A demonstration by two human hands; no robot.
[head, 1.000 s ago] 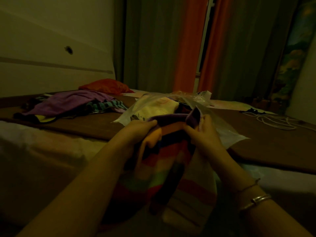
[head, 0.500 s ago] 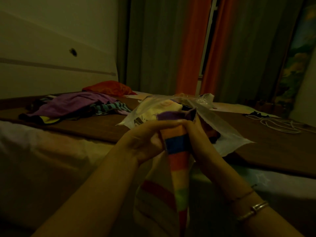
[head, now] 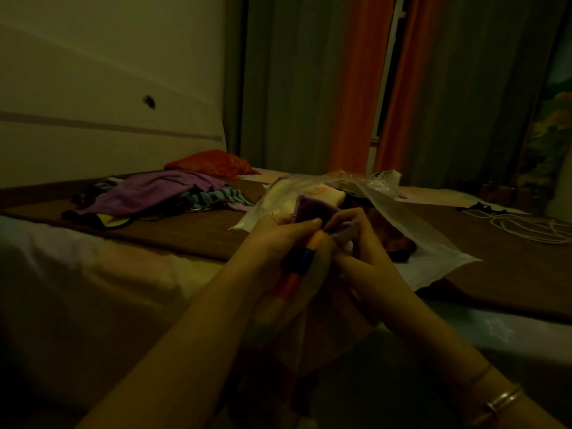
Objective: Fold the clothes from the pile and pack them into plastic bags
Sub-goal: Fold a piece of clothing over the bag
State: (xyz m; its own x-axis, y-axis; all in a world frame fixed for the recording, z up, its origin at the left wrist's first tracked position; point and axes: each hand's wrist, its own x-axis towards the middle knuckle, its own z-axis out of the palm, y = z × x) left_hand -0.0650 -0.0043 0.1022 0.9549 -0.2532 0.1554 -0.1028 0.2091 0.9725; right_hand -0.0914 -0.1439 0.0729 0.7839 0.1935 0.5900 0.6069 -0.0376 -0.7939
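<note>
Really dim room here, so a lot is getting lost in shadow. Both hands are meeting in the middle of the frame, pinching the top of a rainbow-striped garment (head: pixel 297 267). The left hand (head: pixel 278 243) is gripping the striped fabric with its fingers curled round it, and the right hand (head: pixel 356 239) is pinching the purple upper edge right next to it. The lower part of the garment is hanging down between the forearms and disappearing into the dark, so I can't make out its shape or what kind of clothing it is.

Just behind the hands a clear plastic bag (head: pixel 402 218) is lying on the bed (head: pixel 185 233), with something pale and folded inside (head: pixel 312 196). There's a dark printed mark near the bag's far end, way too small and blurry to read. Something dark and reddish is sitting under the bag's flap, can't tell what.

The clothes pile (head: pixel 154 196) is sitting off to the left on the bed, well apart from the hands: purple on top, teal stripes poking out, a bit of yellow underneath. A red bundle (head: pixel 213 164) is lying behind it. White cord (head: pixel 526 226) is coiling at the right edge, partly cut off. A bracelet (head: pixel 501 404) is showing on the right wrist.
</note>
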